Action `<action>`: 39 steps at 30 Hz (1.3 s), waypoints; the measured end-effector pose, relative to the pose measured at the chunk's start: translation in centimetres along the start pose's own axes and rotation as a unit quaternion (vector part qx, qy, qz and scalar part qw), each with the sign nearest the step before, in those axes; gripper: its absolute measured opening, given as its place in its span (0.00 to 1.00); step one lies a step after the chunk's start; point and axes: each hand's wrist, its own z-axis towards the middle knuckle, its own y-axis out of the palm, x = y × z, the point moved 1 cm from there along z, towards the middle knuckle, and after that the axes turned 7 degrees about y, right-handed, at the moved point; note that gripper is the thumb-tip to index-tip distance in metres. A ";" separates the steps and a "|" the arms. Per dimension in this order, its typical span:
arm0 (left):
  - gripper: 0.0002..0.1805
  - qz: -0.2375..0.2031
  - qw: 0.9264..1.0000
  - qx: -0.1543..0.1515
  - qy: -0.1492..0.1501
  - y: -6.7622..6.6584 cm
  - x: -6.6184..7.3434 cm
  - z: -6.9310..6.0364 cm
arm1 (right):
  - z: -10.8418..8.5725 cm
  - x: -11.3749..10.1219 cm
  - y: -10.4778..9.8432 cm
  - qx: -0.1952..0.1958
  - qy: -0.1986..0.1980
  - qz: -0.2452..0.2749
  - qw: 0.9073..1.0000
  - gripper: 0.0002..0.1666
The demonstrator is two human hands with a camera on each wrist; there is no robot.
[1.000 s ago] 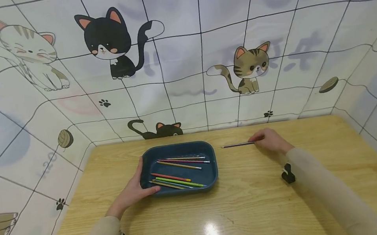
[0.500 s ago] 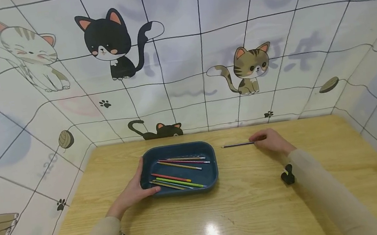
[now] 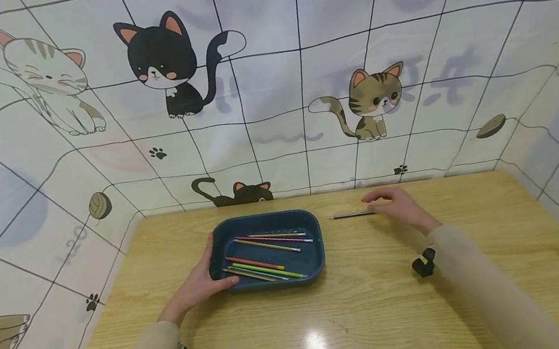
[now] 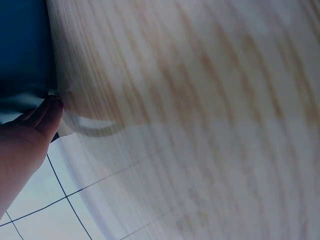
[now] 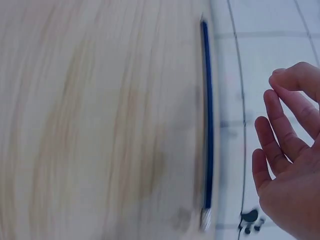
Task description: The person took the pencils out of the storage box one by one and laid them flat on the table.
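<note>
Right wrist: hand [image 5: 295,160] now apart from blue pencil [image 5: 209,115]

Pencils [image 3: 269,271] in tray [image 3: 264,222]; lone pencil [image 3: 351,215] right of tray, on table [image 3: 383,314].

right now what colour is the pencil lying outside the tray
The pencil is mostly dark blue; the right wrist view shows it best.
</note>
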 end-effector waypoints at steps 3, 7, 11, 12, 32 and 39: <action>0.66 -0.005 1.000 -0.001 0.000 0.0 0.0 0.1 | 0.1 -1.2 0.9 0.002 -0.024 0.008 1.000 0.14; 0.66 -0.011 1.000 -0.001 -0.001 0.1 0.0 0.2 | -0.2 -2.6 2.2 -0.006 -0.044 0.019 0.999 0.13; 0.66 -0.010 1.000 -0.003 -0.003 0.2 -0.1 0.0 | -0.5 -4.1 3.6 -0.024 -0.053 0.036 0.998 0.13; 0.66 -0.008 1.000 -0.003 -0.003 0.2 -0.2 0.0 | -0.5 -4.4 3.9 -0.029 -0.058 0.040 0.997 0.13; 0.67 -0.010 1.000 -0.002 -0.001 0.1 0.2 0.3 | -0.7 -10.8 10.6 -0.115 -0.158 0.056 0.979 0.11; 0.66 -0.007 1.000 -0.003 0.002 -0.2 0.4 0.1 | -0.4 -11.5 12.4 -0.147 -0.171 0.044 0.973 0.11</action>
